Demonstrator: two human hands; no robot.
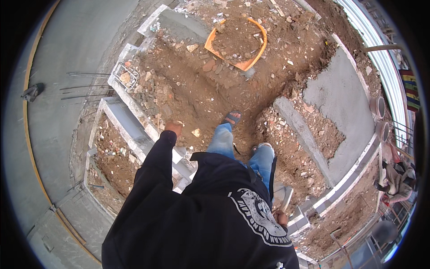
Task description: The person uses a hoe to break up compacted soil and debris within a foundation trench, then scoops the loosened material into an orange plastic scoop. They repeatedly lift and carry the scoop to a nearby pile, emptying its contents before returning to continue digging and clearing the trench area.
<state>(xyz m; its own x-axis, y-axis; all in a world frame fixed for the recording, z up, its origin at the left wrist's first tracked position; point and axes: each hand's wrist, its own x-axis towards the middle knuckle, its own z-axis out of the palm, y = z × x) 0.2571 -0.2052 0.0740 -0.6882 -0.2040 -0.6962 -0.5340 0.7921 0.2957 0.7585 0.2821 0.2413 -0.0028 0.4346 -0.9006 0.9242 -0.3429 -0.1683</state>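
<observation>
My left hand (174, 128) is held out over the dirt beside the low concrete beam (148, 130), its fingers curled closed. Whatever it may hold is too small to make out. Low at my right side, my right hand (281, 218) is closed on a flat grey tool that looks like a trowel (281, 195). My sleeve and body partly hide that hand. Ahead of my feet, a broken orange plastic piece (245, 65) with a curved rim lies on the brown soil (192, 89). My sandalled foot (233, 117) stands on loose dirt.
A smooth concrete slab (331, 94) and a raised concrete strip (300, 134) lie to the right. Steel bars (87, 94) stick out at the left, by a wide grey floor (76, 49). Another person (396, 181) is at the far right, near round pipe ends (380, 106).
</observation>
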